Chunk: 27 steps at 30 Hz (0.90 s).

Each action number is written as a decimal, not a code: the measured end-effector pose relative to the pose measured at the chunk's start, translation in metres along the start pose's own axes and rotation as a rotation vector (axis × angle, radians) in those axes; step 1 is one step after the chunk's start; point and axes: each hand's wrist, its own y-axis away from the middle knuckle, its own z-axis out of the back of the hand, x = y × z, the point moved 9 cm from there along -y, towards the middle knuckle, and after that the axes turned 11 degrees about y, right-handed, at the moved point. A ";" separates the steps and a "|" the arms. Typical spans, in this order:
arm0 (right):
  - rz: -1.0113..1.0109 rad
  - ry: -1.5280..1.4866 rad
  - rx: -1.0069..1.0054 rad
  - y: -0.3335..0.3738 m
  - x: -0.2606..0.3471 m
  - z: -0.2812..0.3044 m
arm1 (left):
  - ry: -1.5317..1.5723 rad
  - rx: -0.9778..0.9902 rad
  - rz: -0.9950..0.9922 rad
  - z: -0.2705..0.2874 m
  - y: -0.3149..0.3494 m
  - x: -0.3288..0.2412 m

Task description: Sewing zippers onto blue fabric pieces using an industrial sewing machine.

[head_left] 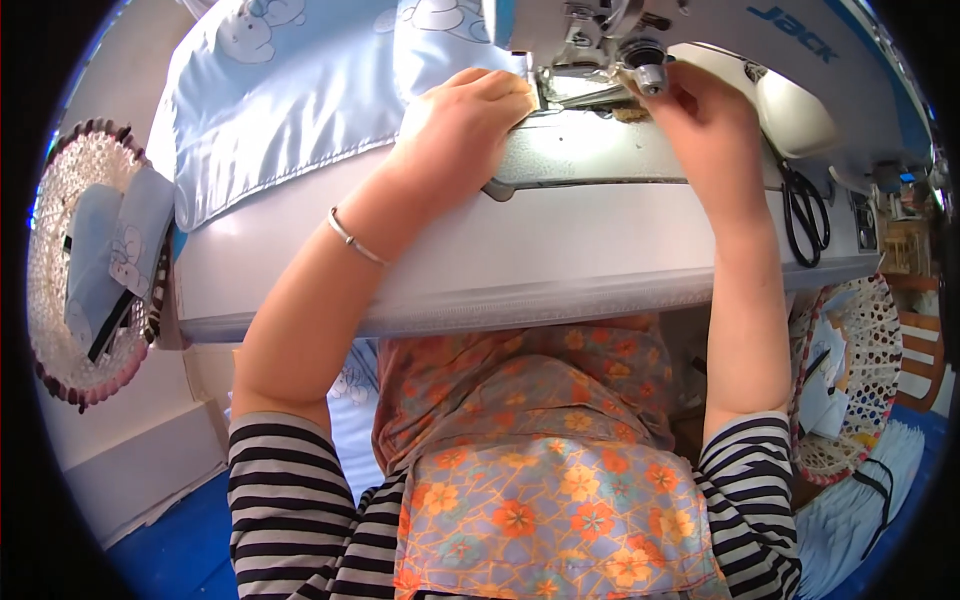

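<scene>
My left hand (470,115) curls beside the satin cloth (290,120), left of the sewing machine (830,75); my right hand (710,130) is by the metal knob (652,80) — I cannot tell whether fingers grip anything. The cloth's near edge looks seamed — the rest seems unfinished

I list one satin cloth (290,110): pale blue, glossy, white cartoon-animal print, lightly rippled, spread across the upper left; one sewing machine (715,28): white and blue, upper right.
</scene>
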 end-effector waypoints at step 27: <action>0.396 0.518 0.089 0.111 0.044 -0.046 | -0.225 -0.074 1.983 -0.091 0.652 0.033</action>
